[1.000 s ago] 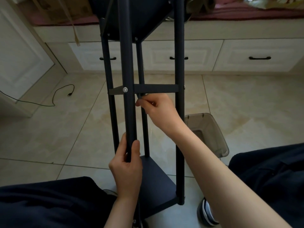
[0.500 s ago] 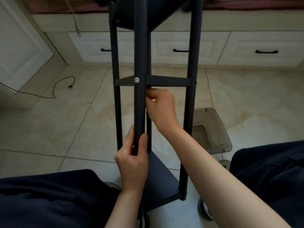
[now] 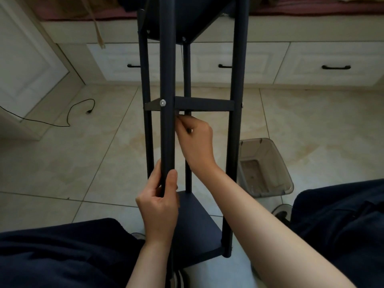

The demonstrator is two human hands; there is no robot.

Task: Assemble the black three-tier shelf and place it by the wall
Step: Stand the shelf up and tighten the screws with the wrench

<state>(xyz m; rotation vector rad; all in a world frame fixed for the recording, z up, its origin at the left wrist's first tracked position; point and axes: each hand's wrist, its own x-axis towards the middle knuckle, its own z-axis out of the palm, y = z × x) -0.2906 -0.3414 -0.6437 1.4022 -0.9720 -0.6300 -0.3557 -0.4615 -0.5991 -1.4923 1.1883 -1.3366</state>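
On the tiled floor [image 3: 72,163] before white drawers [image 3: 239,63], our left hand [image 3: 160,204] grips the shelf [image 3: 197,231]'s front post while our right hand [image 3: 195,140] pinches something small under the middle tier [image 3: 204,103]. Loosely tightened, that fastener could let 1 tier sag or the frame twist.

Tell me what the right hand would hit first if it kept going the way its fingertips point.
Probably the underside of the middle shelf, just above the right hand; its fingertips point up-left, though depth is unclear.
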